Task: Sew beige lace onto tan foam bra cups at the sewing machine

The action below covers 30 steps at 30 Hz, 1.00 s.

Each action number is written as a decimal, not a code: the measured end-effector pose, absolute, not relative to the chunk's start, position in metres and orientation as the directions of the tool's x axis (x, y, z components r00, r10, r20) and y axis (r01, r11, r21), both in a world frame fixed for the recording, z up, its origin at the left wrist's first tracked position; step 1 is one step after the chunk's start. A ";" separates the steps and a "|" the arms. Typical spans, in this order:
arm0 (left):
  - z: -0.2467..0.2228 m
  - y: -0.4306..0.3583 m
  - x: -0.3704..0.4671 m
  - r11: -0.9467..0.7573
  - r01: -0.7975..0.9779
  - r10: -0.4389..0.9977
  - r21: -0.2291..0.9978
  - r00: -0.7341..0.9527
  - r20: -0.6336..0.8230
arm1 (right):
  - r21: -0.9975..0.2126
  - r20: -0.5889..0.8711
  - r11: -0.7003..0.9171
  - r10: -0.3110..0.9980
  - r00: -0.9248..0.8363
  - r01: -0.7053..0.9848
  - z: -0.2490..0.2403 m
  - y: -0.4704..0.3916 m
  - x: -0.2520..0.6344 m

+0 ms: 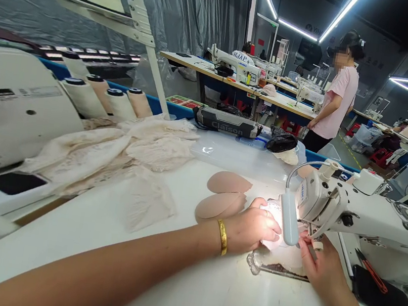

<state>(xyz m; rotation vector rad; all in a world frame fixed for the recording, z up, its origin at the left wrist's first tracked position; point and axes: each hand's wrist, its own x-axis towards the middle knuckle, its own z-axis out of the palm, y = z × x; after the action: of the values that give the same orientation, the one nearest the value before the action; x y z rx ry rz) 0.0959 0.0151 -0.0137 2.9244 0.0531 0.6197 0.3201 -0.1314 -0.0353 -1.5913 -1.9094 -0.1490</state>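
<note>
Under the lit lamp of a white sewing machine [320, 198], a pale fabric piece [275, 216] lies near the needle area. My left hand [256, 227], with a gold bracelet at the wrist, presses its bent fingers on this fabric. On the other side of the lamp, my right hand [320, 262] has its fingers pinched together by the needle area; what they hold is hidden by the machine head. Beige oval pads [228, 182] lie just beyond my left wrist. Sheer cream lace fabric [151, 199] spreads over the table to the left.
Thread cones [85, 99] stand behind another white machine [14, 109] at the left. A black speaker-like box [227, 122] sits at the back edge. Orange-handled snips [372, 271] rest on a black item at the right. A person in pink [338, 99] stands beyond, near other tables.
</note>
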 end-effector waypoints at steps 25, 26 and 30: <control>-0.018 -0.022 0.090 -0.995 0.036 -0.001 -0.098 0.934 0.357 | -0.223 0.238 0.409 0.903 -0.357 0.885 -0.022 -0.139 0.307; -0.019 -0.022 0.090 -0.994 0.041 0.001 -0.104 0.932 0.362 | -0.218 0.238 0.401 0.906 -0.350 0.890 -0.024 -0.138 0.306; -0.022 -0.018 0.096 -0.991 0.086 0.036 -0.098 0.904 0.426 | -0.198 0.281 0.352 0.915 -0.291 0.915 -0.032 -0.136 0.306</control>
<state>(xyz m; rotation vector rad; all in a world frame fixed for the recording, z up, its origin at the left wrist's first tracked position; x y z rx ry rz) 0.0963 -0.0184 -0.0220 3.1772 0.1025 0.7078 0.3061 -0.1359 -0.0319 -1.6137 -2.2770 -0.0019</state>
